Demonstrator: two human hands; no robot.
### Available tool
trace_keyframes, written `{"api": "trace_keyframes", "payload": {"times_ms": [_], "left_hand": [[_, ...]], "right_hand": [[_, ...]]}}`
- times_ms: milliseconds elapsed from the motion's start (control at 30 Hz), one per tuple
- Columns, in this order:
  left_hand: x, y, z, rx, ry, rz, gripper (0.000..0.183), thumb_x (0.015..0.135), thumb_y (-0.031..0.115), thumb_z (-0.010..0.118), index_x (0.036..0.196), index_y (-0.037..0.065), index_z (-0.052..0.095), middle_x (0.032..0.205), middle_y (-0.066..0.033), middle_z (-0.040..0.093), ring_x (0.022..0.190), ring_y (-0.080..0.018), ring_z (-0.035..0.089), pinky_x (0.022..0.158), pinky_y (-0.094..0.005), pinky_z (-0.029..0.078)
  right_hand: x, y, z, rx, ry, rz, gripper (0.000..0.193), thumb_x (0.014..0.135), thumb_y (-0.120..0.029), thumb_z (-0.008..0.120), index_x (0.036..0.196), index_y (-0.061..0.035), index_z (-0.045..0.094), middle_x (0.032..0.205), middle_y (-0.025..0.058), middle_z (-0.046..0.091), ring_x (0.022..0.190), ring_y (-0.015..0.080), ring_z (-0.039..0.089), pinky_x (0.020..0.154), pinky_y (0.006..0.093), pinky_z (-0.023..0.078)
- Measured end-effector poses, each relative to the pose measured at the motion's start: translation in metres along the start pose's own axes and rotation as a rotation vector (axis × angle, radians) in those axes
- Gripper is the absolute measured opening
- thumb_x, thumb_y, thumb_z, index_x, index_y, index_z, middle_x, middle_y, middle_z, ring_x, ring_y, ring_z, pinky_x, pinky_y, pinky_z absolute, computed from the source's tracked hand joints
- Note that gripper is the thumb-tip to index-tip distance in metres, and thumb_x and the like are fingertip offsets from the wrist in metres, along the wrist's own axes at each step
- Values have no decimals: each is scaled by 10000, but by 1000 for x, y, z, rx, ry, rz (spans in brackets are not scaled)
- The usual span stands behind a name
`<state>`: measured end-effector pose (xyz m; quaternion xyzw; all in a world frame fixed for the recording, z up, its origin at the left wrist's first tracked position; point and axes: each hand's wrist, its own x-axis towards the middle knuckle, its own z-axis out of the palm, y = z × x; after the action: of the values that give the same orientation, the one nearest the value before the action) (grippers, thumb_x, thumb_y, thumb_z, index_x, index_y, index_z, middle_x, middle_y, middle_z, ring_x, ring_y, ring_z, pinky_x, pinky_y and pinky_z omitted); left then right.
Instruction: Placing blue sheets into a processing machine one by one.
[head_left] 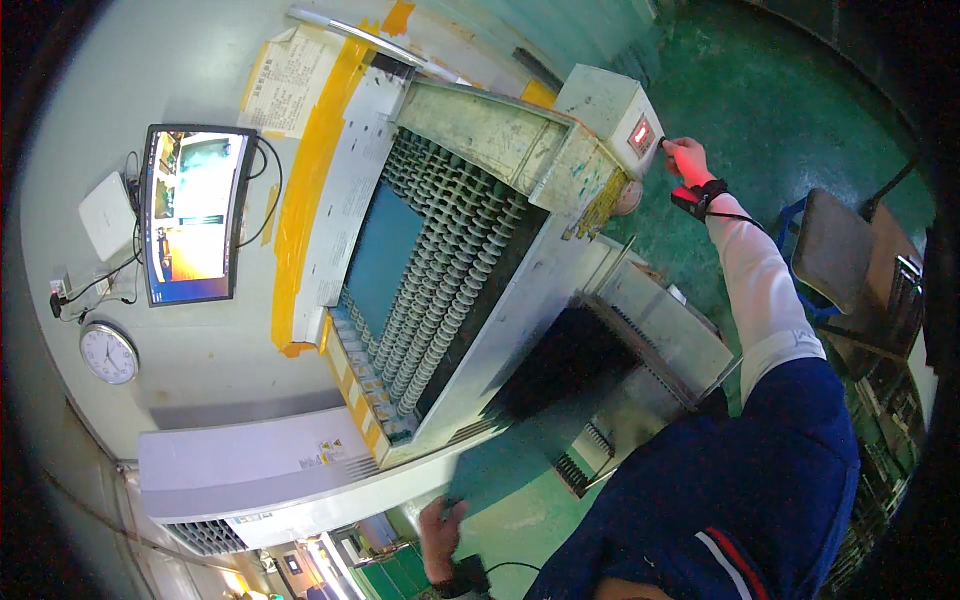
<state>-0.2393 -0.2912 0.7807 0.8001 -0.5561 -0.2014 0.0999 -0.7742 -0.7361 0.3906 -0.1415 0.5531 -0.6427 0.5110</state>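
My left hand (440, 535), low in the view, has its fingers closed at the corner of a thin dark teal panel (510, 460), which is blurred by motion. My right hand (686, 160) reaches out to a pale control box (610, 110) with a small red-lit display. Its fingers pinch a small dark knob on the box's side, mostly hidden by the fingertips. Between the hands stands a roller conveyor machine, its rows of grey disc rollers (440, 270) exposed. A flat blue panel (385, 260) lies on these rollers.
A dark rack (570, 360) and a metal cart (680, 320) stand beside the machine, close to my body. A chair (832, 245) is at the right. A monitor (200, 215), a clock (108, 353) and a white air conditioner (250, 460) are along the left wall.
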Motion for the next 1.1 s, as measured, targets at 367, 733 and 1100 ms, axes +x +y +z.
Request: {"api": "trace_keyframes", "payload": {"times_ms": [367,733,1100], "left_hand": [[18,-44,7,-1300,419,-71,525,911,362,599,1300,37,463,1315,-146,502,1176,-325,477,1003,-517,364],[84,-38,88,-1654,280,-238,444,956,320,532,1314,66,469,1358,-131,490,1227,-336,456,1017,-551,358],[161,-23,136,-1904,287,-290,240,957,259,544,1101,67,542,1078,-109,618,923,-242,573,851,-403,485]], "right_hand": [[1,3,3,30,0,-10,259,804,-208,714,909,-13,581,716,43,580,515,143,540,431,290,406],[-8,-6,5,50,17,-4,252,810,-213,713,886,-19,570,684,42,570,491,137,521,418,289,392],[-10,-5,3,69,24,-25,233,854,-183,679,926,-8,543,664,13,513,487,99,458,415,255,329]]}}
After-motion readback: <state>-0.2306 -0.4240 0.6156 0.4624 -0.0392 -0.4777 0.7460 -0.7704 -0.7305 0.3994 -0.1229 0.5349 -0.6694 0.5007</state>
